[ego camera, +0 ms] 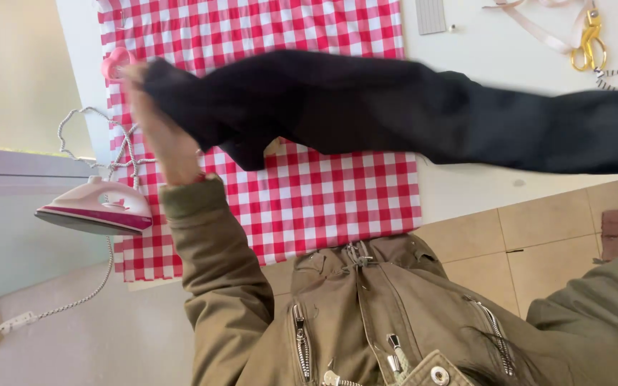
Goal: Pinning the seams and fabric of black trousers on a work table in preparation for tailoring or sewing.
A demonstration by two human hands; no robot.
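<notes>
one hand, the left hand (157,132), is up above the table and pinches one end of a long black soft cloth (395,107), fingers closed on it. its arm wears an olive green jacket sleeve (216,271) with a ribbed cuff. the black cloth stretches out flat in the air, from the left hand all the way across to the right edge of the view. it looks a bit blurry. the right hand does not show, so i cannot tell how it is; only some green sleeve sits at the bottom right corner.

under the black cloth lies a red and white checked cloth (309,193), spread flat on a white table (481,50). a pink and white iron (98,211) stands at the edge of the checked cloth, near the left arm, and its white cord (80,300) runs down to a white plug on the floor. yellow-handled scissors (589,39) lie far off on the table, beside a pale pink ribbon (538,28). a small grey ribbed piece (430,16) lies on the table near the checked cloth. beige floor tiles (538,229) show beside the table
</notes>
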